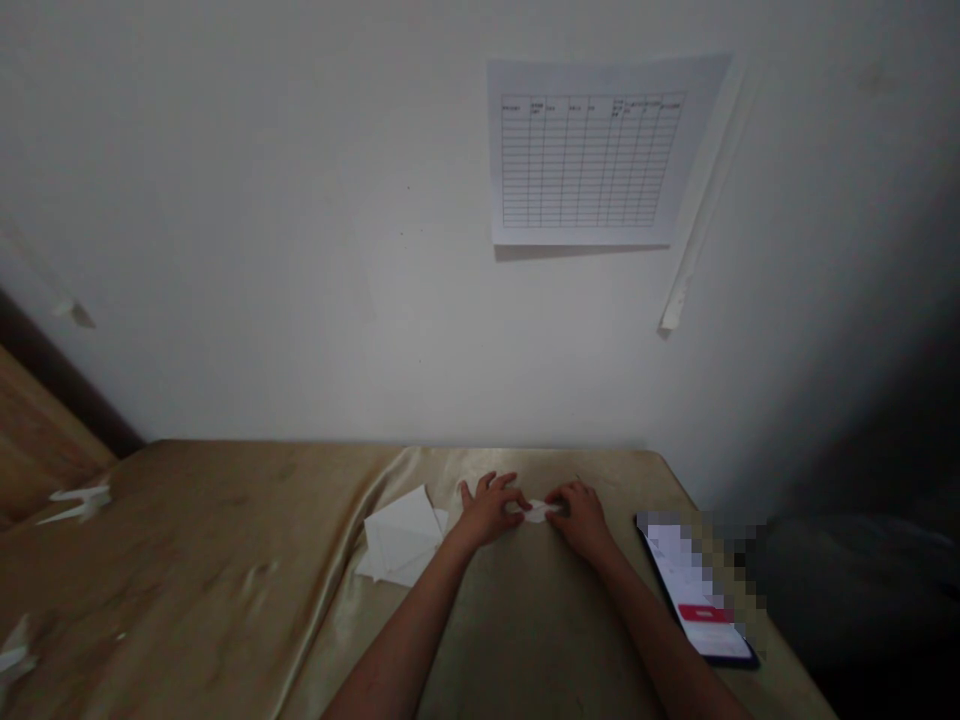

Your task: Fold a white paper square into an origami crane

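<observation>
A small piece of folded white paper (536, 511) lies low over the cloth between my two hands. My left hand (491, 508) pinches its left end between thumb and index finger, with the other fingers fanned out. At the right end, my right hand (581, 510) grips the paper with thumb and fingertips, the remaining fingers curled. The exact folds are too small to make out. Just left of my left wrist is a loose stack of white paper sheets (401, 535), lying askew on one another.
A gold-brown cloth (225, 560) covers the table, with a raised crease left of the stack. To the right lies a phone (697, 590) with its screen lit. Folded white paper pieces (88, 502) are at far left. A printed table sheet (592, 160) hangs on the wall.
</observation>
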Demonstrator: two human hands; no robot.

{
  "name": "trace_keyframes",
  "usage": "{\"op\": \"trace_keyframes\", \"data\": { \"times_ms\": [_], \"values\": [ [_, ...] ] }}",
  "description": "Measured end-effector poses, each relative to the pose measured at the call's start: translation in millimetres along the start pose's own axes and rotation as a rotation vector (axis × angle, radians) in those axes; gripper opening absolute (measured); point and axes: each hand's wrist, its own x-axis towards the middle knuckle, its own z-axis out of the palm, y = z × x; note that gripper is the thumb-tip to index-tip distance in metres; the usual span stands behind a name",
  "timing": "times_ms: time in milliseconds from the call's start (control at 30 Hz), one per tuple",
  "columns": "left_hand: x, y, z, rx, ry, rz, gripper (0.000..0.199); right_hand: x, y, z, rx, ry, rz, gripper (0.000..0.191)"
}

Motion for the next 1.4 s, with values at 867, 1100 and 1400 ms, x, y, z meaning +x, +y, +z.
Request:
{"op": "trace_keyframes", "data": {
  "times_ms": [867, 1100, 1400],
  "values": [
    [-6.9, 10.4, 6.5, -0.025, 0.155, -0.047, 0.032, -7.7, 2.4, 6.5, -0.068, 0.058, -0.180, 0.030],
    [-5.4, 13.8, 6.2, -0.051, 0.173, -0.054, 0.029, -2.2, 3.6, 8.8, -0.052, 0.069, -0.200, 0.026],
    [-7.6, 18.5, 4.5, -0.073, 0.186, -0.026, 0.032, -4.5, -2.5, 5.9, -0.015, 0.088, -0.205, 0.013]
  ]
}}
